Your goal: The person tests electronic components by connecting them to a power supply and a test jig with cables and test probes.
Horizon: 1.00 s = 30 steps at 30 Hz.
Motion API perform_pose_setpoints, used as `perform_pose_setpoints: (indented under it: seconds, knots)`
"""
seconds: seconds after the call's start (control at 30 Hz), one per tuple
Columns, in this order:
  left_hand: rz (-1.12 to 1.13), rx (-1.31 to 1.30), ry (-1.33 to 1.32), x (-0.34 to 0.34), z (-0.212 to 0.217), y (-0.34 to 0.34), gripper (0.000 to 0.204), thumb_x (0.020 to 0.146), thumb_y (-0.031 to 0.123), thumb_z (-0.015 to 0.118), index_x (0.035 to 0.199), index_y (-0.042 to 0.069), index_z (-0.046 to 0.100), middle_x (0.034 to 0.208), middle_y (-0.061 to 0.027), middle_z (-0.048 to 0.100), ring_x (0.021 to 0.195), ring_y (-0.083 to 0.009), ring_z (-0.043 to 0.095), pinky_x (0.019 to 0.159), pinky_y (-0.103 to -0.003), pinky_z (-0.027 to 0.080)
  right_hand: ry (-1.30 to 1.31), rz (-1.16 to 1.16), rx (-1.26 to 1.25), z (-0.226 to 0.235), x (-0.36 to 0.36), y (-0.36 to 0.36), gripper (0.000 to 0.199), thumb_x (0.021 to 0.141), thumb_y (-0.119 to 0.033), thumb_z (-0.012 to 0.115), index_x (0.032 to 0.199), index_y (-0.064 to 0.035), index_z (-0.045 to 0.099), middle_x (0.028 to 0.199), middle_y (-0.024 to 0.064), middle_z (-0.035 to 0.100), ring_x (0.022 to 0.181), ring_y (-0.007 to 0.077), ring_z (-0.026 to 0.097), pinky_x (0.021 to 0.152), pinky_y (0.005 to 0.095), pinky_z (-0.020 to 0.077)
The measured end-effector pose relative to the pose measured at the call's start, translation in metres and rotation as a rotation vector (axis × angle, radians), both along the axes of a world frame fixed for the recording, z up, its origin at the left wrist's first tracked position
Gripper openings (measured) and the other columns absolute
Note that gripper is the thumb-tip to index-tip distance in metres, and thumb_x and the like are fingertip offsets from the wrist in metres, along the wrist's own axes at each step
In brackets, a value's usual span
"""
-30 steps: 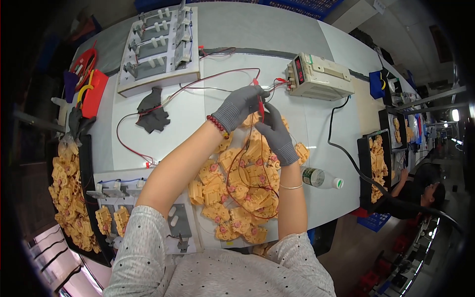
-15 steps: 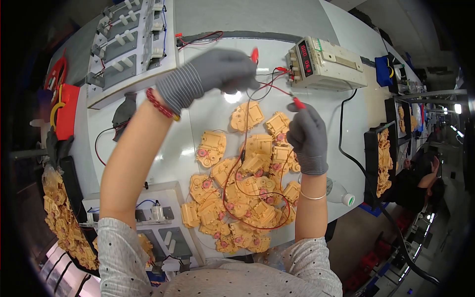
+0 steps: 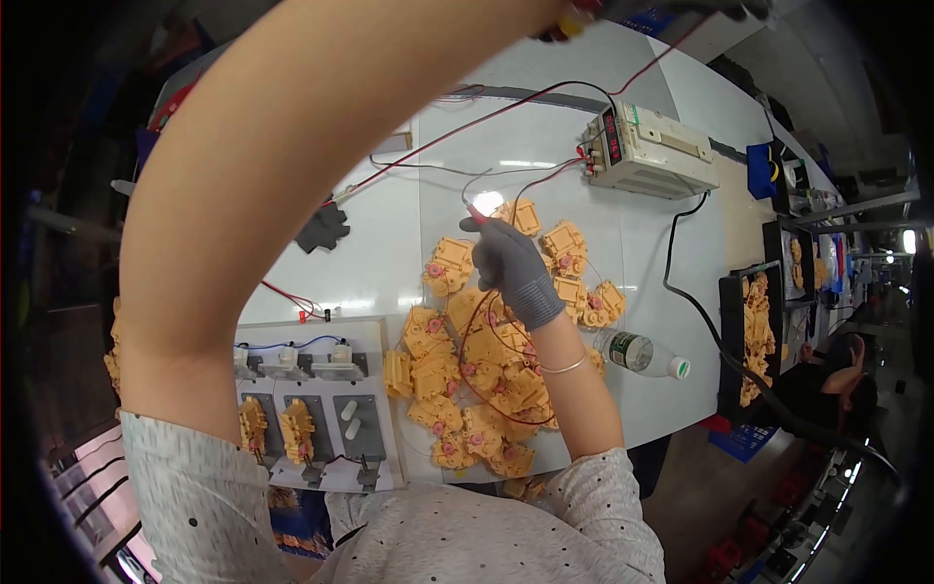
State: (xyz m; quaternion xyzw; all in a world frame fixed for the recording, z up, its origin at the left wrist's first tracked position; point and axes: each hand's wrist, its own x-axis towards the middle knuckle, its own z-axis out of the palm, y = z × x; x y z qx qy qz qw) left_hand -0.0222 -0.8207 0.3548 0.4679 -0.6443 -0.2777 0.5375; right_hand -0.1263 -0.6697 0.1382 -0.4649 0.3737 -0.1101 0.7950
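Gloved in grey, my right hand (image 3: 511, 268) is closed on a red test lead clip (image 3: 476, 213), above the upper part of a pile of yellow-orange plastic housings (image 3: 467, 360). A thin wire runs up from the clip. My left arm is raised across the picture, and only part of my gloved left hand (image 3: 671, 12) shows at the top edge; its grip is hidden. A red wire (image 3: 666, 51) rises towards that hand. The boxy power supply (image 3: 652, 156) with a red display stands at the upper right, leads plugged into its front.
A clear bottle (image 3: 637, 353) lies right of the housings. At lower left is a test fixture (image 3: 370, 414) with two housings mounted. A dark cloth-like item (image 3: 322, 228) lies by my left arm. A black tray (image 3: 732, 341) of housings and a thick black cable (image 3: 715, 326) are at right.
My left hand has swung up and right to the top edge, stretching wires across the table. My right hand has moved left with the red clip. The view has shifted.
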Motion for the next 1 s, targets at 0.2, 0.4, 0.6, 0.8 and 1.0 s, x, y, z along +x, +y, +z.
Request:
perform_pose_setpoints:
  seconds: [0.2,0.4,0.6,0.8,1.0]
  knots:
    - [-0.207,0.230,-0.605,-0.082,0.008,0.142,0.017,0.075,0.012,0.059,0.086,0.002,0.068,0.080,-0.0130,0.066,0.070,-0.0256,0.065,0.065,-0.040,0.051,-0.002,-0.235,0.070,-0.072,-0.017,-0.086,0.024,0.088,-0.024,0.053,0.107,-0.0095,0.054,0.062,-0.0005,0.047,0.047,0.0084,0.040,0.042,0.0229,0.0352]
    - [-0.019,-0.237,-0.738,-0.156,-0.078,0.207,0.008,0.069,0.012,0.058,0.075,0.008,0.060,0.067,-0.0034,0.054,0.070,-0.0201,0.057,0.059,-0.033,0.046,0.010,-0.333,-0.281,-0.039,0.032,-0.129,0.056,0.085,-0.024,0.061,0.136,-0.0198,0.037,0.070,-0.0006,0.047,0.046,0.0052,0.038,0.039,0.0215,0.0324]
    - [0.404,-0.584,-0.479,-0.059,-0.111,0.204,0.037,0.069,0.020,0.067,0.103,0.009,0.058,0.102,-0.0090,0.056,0.094,-0.0293,0.056,0.081,-0.040,0.045,-0.244,0.101,-0.400,0.057,0.037,-0.144,0.047,0.090,-0.033,0.053,0.128,-0.0067,0.047,0.072,-0.0021,0.046,0.051,0.0054,0.039,0.047,0.0202,0.0365]
    - [0.685,0.320,0.240,0.086,-0.154,0.164,0.042,0.080,0.026,0.064,0.112,0.001,0.053,0.098,-0.0144,0.057,0.098,-0.0270,0.053,0.082,-0.033,0.044,-0.385,0.221,-0.311,0.108,0.039,-0.118,0.037,0.095,-0.026,0.040,0.123,-0.0059,0.054,0.073,-0.0007,0.049,0.058,0.0063,0.044,0.051,0.0203,0.0398]
    - [-0.562,0.616,0.859,0.050,-0.154,0.175,0.038,0.095,0.029,0.043,0.119,0.000,0.050,0.112,-0.0133,0.060,0.098,-0.0167,0.059,0.087,-0.028,0.047,-0.147,0.362,-0.817,0.129,0.038,-0.098,0.041,0.090,-0.030,0.049,0.122,-0.0050,0.054,0.101,0.0058,0.063,0.077,0.0084,0.056,0.060,0.0194,0.0441]
